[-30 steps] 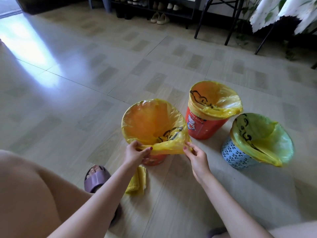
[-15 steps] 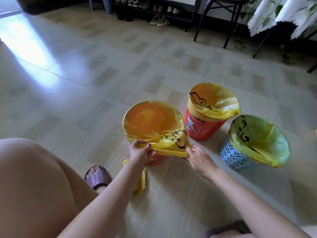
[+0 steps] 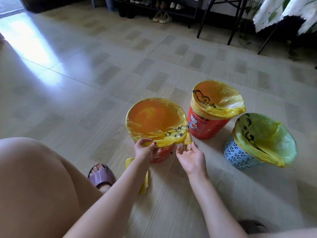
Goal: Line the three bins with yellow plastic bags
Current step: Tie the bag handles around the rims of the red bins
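At lower centre, our left hand [image 3: 143, 150] pinches the yellow bag [image 3: 154, 121] over the near red bin's [image 3: 159, 156] rim, gathering slack for a snug fit. Our right hand [image 3: 191, 156], fingers relaxed, touches the gathered corner, gripping nothing.

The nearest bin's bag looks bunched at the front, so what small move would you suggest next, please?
Probably pull the bunched edge down over the nearest bin's front rim. The left hand grips the bag's slack there, the right hand touches its twisted end, and the far rim is already covered.
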